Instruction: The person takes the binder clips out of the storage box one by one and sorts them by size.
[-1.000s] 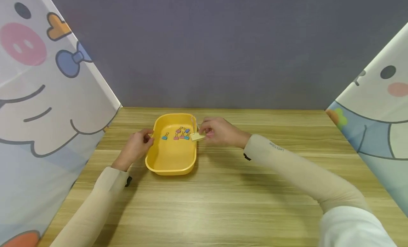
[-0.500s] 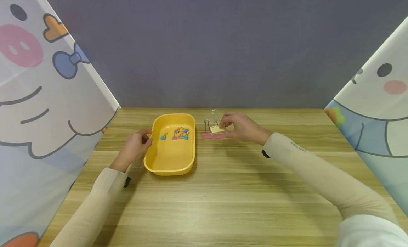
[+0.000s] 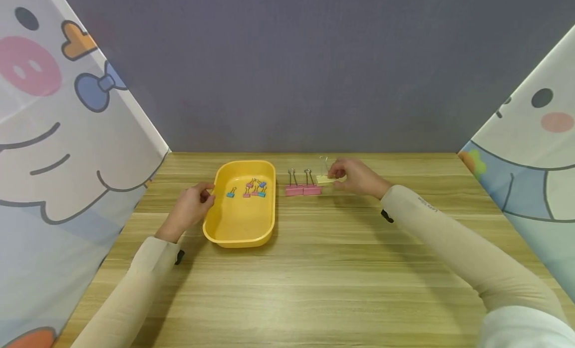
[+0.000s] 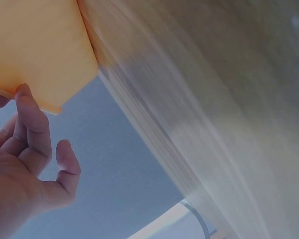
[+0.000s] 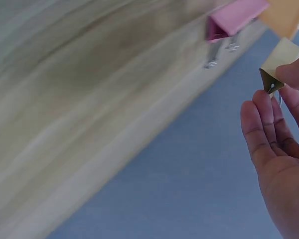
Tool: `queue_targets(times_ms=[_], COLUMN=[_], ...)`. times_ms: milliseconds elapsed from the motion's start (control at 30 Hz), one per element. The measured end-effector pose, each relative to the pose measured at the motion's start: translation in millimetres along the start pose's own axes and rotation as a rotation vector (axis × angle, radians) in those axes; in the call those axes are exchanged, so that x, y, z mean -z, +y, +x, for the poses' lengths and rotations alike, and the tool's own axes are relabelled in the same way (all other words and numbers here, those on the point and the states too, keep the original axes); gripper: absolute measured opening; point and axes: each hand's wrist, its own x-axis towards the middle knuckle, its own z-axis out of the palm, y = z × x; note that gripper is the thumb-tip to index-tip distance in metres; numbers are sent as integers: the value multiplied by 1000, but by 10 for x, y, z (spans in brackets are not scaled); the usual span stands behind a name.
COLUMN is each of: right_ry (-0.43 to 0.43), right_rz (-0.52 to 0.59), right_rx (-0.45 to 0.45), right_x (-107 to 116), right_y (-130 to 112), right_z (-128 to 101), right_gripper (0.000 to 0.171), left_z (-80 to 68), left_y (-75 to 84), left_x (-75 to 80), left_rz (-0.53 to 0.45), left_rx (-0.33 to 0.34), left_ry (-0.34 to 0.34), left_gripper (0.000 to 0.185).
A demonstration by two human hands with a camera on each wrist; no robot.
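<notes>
The right hand (image 3: 357, 178) pinched a yellow binder clip (image 3: 324, 180), long axis crosswise, handles (image 3: 327, 164) pointing away; the left hand (image 3: 189, 208) held a yellow tray (image 3: 238, 218).

Your table (image 3: 287, 293) has a pale wood-grain top, grain running left to right. Yellow tray (image 3: 240, 218) sits on it left of your centreline, long sides pointing away from you. To the tray's right, near your far edge: two pink binder clips (image 3: 294, 190) end to end, wire handles pointing away from you.
</notes>
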Motion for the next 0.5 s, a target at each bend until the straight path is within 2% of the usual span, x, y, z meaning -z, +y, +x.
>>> queue_targets(times_ms=[267, 500], right_ry=[-25, -29], right_rz=[72, 69], right_rx=[-29, -47], right_x=[-102, -159], right_y=[294, 453], right_z=[22, 55], right_gripper=[18, 15], left_z=[-2, 10], left_y=[-1, -20], left_x=[-11, -17], left_rz=[-7, -6], left_rx=[-15, -16], left_ry=[13, 14], left_gripper=[31, 31])
